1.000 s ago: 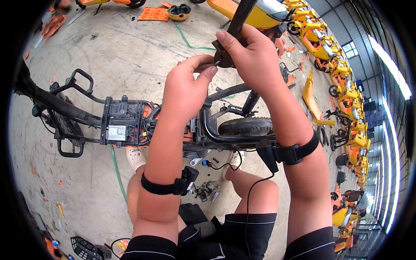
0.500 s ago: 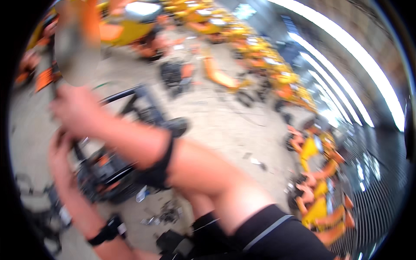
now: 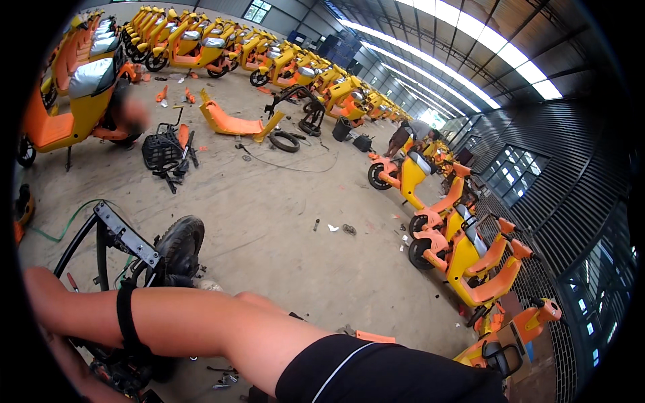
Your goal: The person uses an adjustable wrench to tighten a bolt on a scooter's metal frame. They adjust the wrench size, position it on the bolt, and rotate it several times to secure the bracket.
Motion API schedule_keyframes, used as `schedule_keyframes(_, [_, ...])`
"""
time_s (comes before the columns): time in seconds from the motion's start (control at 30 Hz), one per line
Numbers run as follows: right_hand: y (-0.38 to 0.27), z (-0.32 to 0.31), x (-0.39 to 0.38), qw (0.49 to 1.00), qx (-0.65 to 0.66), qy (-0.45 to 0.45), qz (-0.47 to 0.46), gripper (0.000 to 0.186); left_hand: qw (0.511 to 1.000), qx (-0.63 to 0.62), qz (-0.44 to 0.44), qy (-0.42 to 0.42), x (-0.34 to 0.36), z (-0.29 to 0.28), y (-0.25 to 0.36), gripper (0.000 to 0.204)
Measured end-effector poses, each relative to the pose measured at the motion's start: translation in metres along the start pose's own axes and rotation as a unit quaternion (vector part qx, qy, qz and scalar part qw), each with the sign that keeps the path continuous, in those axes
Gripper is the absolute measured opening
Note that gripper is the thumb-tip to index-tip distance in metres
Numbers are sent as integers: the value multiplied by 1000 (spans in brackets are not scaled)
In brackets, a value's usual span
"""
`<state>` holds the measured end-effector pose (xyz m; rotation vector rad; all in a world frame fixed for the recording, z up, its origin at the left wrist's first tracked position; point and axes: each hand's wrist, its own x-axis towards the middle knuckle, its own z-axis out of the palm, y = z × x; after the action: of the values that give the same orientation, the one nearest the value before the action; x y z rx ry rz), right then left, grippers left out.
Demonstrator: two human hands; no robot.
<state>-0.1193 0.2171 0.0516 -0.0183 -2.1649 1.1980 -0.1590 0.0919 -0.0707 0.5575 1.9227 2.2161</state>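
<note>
The view has swung right, leaving the stripped scooter frame (image 3: pixel 127 236) at lower left. The dark rim now cuts into the right hand (image 3: pixel 41 295) and hides the left hand; I cannot tell what either holds.

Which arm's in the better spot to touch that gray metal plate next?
Probably the right arm: its forearm passes just below the gray metal plate in the picture. The left arm shows only near the lower left edge, farther from it. Both hands are out of view, so that's unsure.
</note>
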Motion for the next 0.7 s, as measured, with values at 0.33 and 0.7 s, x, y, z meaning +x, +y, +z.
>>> schedule_keyframes(0.33, [-19, -48, 4, 992, -7, -114, 58, 33, 997, -55, -29, 49, -31, 48, 62, 32])
schedule_keyframes(0.7, [-20, -34, 8, 993, 4, -117, -18, 35, 992, -127, -21, 10, -38, 38, 77, 24])
